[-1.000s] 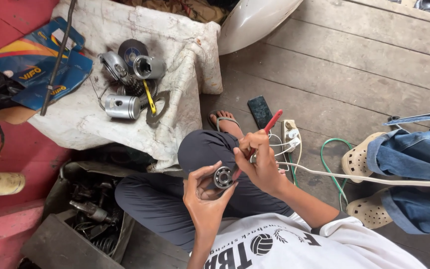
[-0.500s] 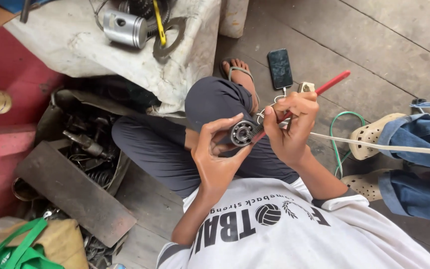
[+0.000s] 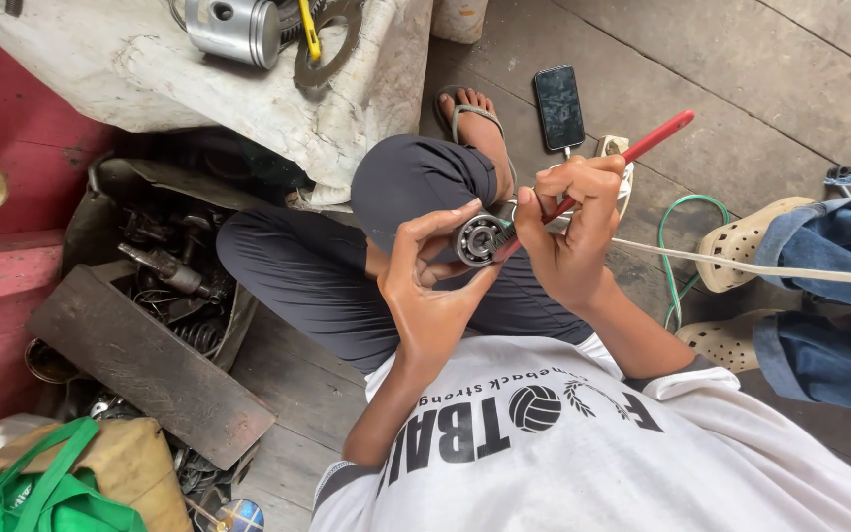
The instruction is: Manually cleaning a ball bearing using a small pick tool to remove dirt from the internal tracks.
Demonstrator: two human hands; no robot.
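- Left hand point(image 3: 425, 286): fingers curled round a bearing point(image 3: 480, 239), thumb and fingertips on its rim, its open face turned up toward the camera, over the lap.
- Right hand point(image 3: 568, 232): closed in a pen-like grip on a red-handled tool point(image 3: 642, 146).
- Key relation: bearing lies just left of the right hand, touching the tool's tip. Tool's long axis slants from upper right (handle end) down-left to the bearing face. Both hands close; left carries the part, right carries the tool.
- Whether the tip sits in the race or only on the face: cannot tell.
- Beyond the hands: phone point(image 3: 558, 106) on the floorboards, past the sandalled foot point(image 3: 475, 118).
- Cloth point(image 3: 150, 89), upper left, bears a metal piston point(image 3: 233, 28) and a flat ring point(image 3: 325, 54).
- Open box point(image 3: 164, 286) left of the knee holds dark, greasy metal parts and a spring; a board point(image 3: 140, 369) lies across its near side.
- Green bag point(image 3: 41, 493), lower left.
- Another person's jeans and clogs point(image 3: 741, 251), right edge.
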